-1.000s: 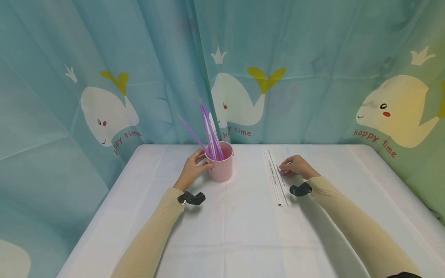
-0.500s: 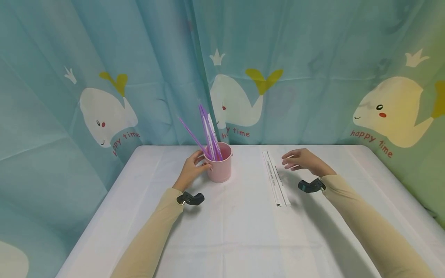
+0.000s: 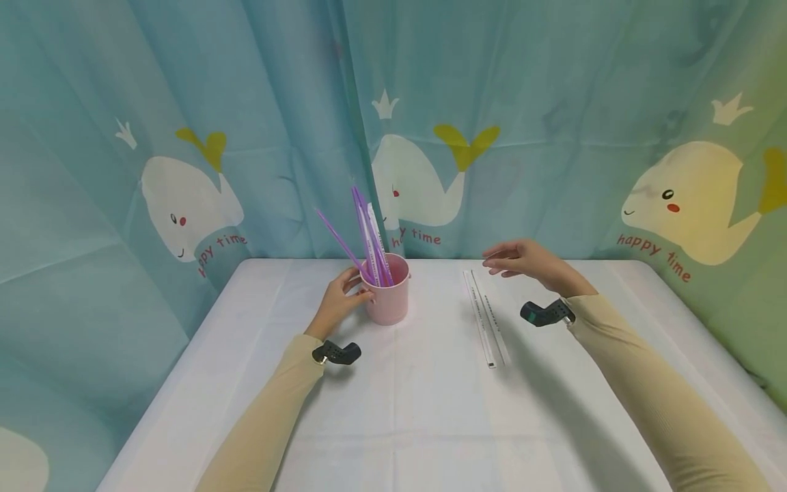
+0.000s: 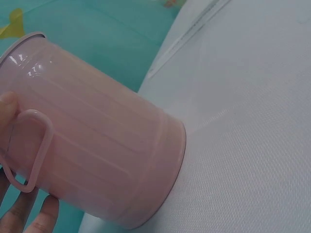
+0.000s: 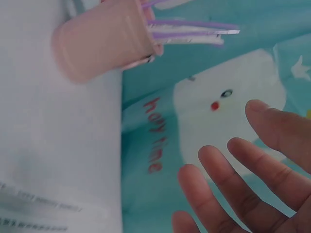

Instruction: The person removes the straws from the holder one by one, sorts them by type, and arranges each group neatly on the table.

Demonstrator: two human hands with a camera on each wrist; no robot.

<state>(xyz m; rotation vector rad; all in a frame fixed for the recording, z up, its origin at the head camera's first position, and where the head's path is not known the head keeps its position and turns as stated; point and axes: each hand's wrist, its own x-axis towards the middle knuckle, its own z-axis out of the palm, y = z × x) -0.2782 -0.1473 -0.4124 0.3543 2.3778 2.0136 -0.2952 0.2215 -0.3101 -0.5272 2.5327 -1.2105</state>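
A small pink bucket (image 3: 389, 304) stands upright on the white table. My left hand (image 3: 335, 301) holds its left side, with the thumb beside the wire handle (image 4: 44, 141) and the other fingers round the far side. Several thin purple straws (image 3: 338, 234), some in printed clear wrappers, lean out of the bucket's mouth. Raised over the back right of the table, my right hand (image 3: 535, 266) holds nothing; the right wrist view shows its fingers spread and loosely bent. Below and left of it, two slim printed wrappers (image 3: 479, 316) lie side by side, long and narrow.
The white tablecloth (image 3: 430, 424) covers the whole surface. A blue-green curtain (image 3: 295, 68) with whale prints hangs right behind the table's back edge and along its left side.
My right hand has risen off the slim wrappers, first to the right, then back and slightly left, its fingers spreading. My left hand stays on the bucket.
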